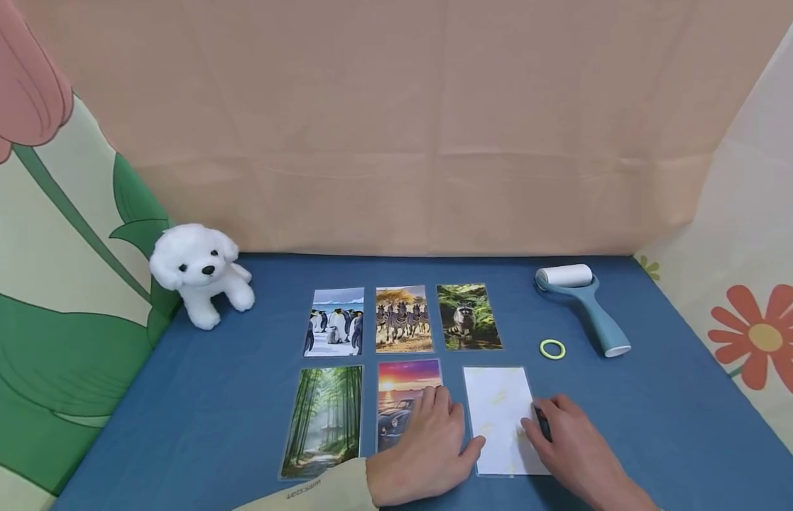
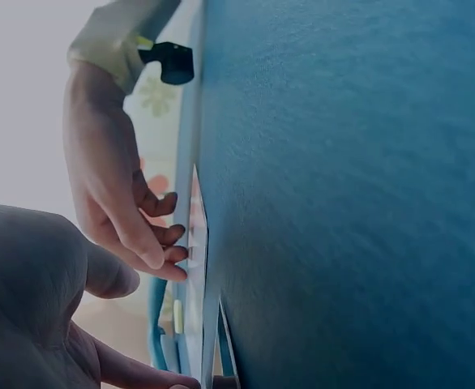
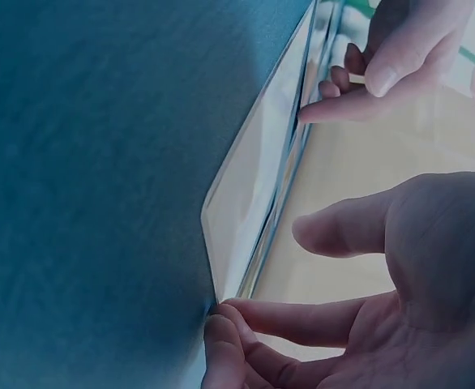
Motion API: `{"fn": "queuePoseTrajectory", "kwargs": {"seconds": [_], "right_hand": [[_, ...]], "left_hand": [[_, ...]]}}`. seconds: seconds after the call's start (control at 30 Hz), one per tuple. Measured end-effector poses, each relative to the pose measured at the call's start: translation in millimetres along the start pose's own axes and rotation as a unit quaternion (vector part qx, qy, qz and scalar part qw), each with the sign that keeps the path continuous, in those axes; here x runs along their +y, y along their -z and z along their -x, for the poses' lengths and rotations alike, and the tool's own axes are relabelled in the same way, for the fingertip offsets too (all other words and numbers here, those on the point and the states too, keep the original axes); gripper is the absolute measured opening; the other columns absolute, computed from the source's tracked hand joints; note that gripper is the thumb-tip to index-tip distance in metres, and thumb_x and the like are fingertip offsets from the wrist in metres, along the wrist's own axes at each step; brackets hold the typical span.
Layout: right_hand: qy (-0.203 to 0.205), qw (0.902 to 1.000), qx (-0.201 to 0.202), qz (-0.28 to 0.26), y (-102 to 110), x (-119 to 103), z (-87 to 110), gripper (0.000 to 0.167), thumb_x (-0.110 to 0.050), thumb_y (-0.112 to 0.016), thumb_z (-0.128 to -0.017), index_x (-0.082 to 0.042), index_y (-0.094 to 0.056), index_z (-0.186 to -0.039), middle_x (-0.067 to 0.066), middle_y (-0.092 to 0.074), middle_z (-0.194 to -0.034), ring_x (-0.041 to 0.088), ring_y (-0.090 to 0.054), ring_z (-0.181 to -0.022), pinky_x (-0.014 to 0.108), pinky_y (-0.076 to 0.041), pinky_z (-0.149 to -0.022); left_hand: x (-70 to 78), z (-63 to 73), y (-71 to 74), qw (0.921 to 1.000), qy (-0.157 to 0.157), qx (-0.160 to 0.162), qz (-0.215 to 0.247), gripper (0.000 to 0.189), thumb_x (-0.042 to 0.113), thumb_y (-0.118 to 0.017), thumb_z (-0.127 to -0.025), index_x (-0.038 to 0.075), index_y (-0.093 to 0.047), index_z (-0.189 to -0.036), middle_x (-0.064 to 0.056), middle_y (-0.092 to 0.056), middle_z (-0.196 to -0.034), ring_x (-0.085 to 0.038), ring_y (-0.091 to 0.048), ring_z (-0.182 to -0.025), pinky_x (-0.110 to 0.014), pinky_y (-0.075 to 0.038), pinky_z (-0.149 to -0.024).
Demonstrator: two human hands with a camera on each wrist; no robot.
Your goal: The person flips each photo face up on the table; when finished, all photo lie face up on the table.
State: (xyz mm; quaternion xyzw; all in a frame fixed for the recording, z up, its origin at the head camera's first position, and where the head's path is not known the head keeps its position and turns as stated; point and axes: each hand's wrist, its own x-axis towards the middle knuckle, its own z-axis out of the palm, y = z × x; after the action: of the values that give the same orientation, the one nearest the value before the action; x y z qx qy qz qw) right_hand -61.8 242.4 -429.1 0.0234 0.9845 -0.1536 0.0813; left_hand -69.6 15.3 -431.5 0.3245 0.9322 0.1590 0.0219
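My left hand (image 1: 428, 443) lies over the lower middle card, a sunset picture with a car (image 1: 396, 415), its fingers extended across the right part. The left thumb reaches to the left edge of a card with its white side up (image 1: 501, 419). At that card's right edge is my right hand (image 1: 578, 443). In the right wrist view, the fingertips (image 3: 229, 312) touch the edge of the white card (image 3: 250, 178), while the thumb stays apart from it. The left wrist view shows both hands low over the table, the right hand (image 2: 112, 178) with loosely bent fingers.
Other picture cards show penguins (image 1: 335, 323), zebras (image 1: 402, 319), a raccoon (image 1: 469, 317) and a bamboo forest (image 1: 326, 419). Right of them lie a yellow-green ring (image 1: 552, 349) and a blue-handled lint roller (image 1: 600, 323). A white plush dog (image 1: 204, 273) sits at the back left.
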Motion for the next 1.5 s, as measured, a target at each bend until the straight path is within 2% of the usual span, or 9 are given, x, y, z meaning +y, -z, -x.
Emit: {"fn": "queuePoseTrajectory", "kwargs": {"seconds": [0.27,0.47,0.6,0.73,0.87,1.0,1.1,1.33,1.5], "right_hand": [[0.015,0.9999,0.002,0.004,-1,1,0.0,0.039,-0.025,-0.071,-0.095,0.009,-0.068,-0.115,0.012,-0.054,-0.092,0.022,-0.052,-0.076,0.047,-0.052,-0.075],[0.026,0.9996,0.003,-0.008,0,3,0.4,0.037,-0.023,-0.071,-0.094,0.008,-0.069,-0.115,0.011,-0.053,-0.091,0.02,-0.05,-0.074,0.043,-0.049,-0.071],[0.027,0.9994,0.002,-0.021,0,4,0.6,0.036,-0.021,-0.07,-0.094,0.007,-0.069,-0.116,0.01,-0.053,-0.091,0.019,-0.048,-0.073,0.04,-0.046,-0.067],[0.02,0.9993,0.0,-0.031,-1,4,0.2,0.039,-0.023,-0.07,-0.095,0.008,-0.068,-0.118,0.01,-0.052,-0.091,0.019,-0.048,-0.073,0.039,-0.045,-0.067],[0.008,0.9974,-0.015,-0.069,0,5,1.4,0.048,-0.037,-0.062,-0.101,0.007,-0.067,-0.123,0.008,-0.052,-0.093,0.019,-0.049,-0.077,0.04,-0.046,-0.071],[0.0,0.9936,-0.028,-0.11,3,6,3.5,0.058,-0.048,-0.046,-0.107,0.003,-0.068,-0.125,0.006,-0.053,-0.097,0.019,-0.048,-0.084,0.043,-0.045,-0.078],[-0.006,0.9919,-0.037,-0.121,5,5,4.2,0.062,-0.051,-0.041,-0.107,0.002,-0.068,-0.126,0.006,-0.056,-0.101,0.021,-0.05,-0.09,0.047,-0.046,-0.083],[-0.034,0.9838,-0.078,-0.158,16,2,4.8,0.089,-0.072,-0.033,-0.1,0.005,-0.057,-0.137,0.018,-0.06,-0.126,0.034,-0.057,-0.112,0.058,-0.045,-0.095],[-0.052,0.9788,-0.087,-0.178,24,0,6.7,0.093,-0.072,-0.034,-0.099,0.01,-0.046,-0.142,0.02,-0.064,-0.125,0.037,-0.062,-0.112,0.057,-0.049,-0.09]], "left_hand": [[3.3,-4.7,-6.3,0.9999,0.009,-0.006,-0.007,0.044,0.049,-0.053,-0.102,0.011,-0.062,-0.081,-0.005,-0.04,-0.09,-0.021,-0.03,-0.087,-0.035,-0.03,-0.08],[7.2,-7.1,-5.3,0.9987,0.023,-0.033,0.03,0.042,0.049,-0.055,-0.101,0.009,-0.062,-0.087,-0.002,-0.037,-0.089,-0.02,-0.029,-0.086,-0.035,-0.03,-0.08],[7.9,-8.7,-5.5,0.9951,0.039,-0.048,0.077,0.041,0.046,-0.057,-0.1,0.006,-0.064,-0.094,0.0,-0.035,-0.088,-0.019,-0.028,-0.086,-0.034,-0.028,-0.078],[9.3,-9.3,-5.1,0.9857,0.063,-0.045,0.149,0.045,0.041,-0.06,-0.099,-0.001,-0.063,-0.116,0.0,-0.037,-0.096,-0.017,-0.03,-0.09,-0.033,-0.031,-0.079],[13.7,-9.6,-4.2,0.9742,0.076,-0.023,0.211,0.06,0.037,-0.061,-0.1,-0.001,-0.048,-0.143,-0.002,-0.038,-0.114,-0.016,-0.033,-0.1,-0.034,-0.038,-0.086],[19.8,-10.6,-2.2,0.9672,0.064,0.006,0.246,0.063,0.037,-0.058,-0.101,0.002,-0.04,-0.15,-0.002,-0.037,-0.123,-0.016,-0.037,-0.109,-0.037,-0.041,-0.096],[23.0,-12.0,-1.7,0.9602,0.053,0.013,0.274,0.064,0.041,-0.054,-0.103,0.004,-0.037,-0.153,0.0,-0.036,-0.125,-0.014,-0.038,-0.113,-0.037,-0.041,-0.099],[25.9,-20.3,-1.5,0.9355,0.004,-0.002,0.353,0.064,0.047,-0.046,-0.106,0.011,-0.031,-0.157,0.001,-0.033,-0.127,-0.012,-0.034,-0.114,-0.031,-0.039,-0.095],[26.8,-24.7,-3.1,0.9306,-0.036,-0.016,0.364,0.062,0.047,-0.045,-0.106,0.014,-0.032,-0.158,0.0,-0.031,-0.136,-0.013,-0.032,-0.119,-0.033,-0.039,-0.098]]}}
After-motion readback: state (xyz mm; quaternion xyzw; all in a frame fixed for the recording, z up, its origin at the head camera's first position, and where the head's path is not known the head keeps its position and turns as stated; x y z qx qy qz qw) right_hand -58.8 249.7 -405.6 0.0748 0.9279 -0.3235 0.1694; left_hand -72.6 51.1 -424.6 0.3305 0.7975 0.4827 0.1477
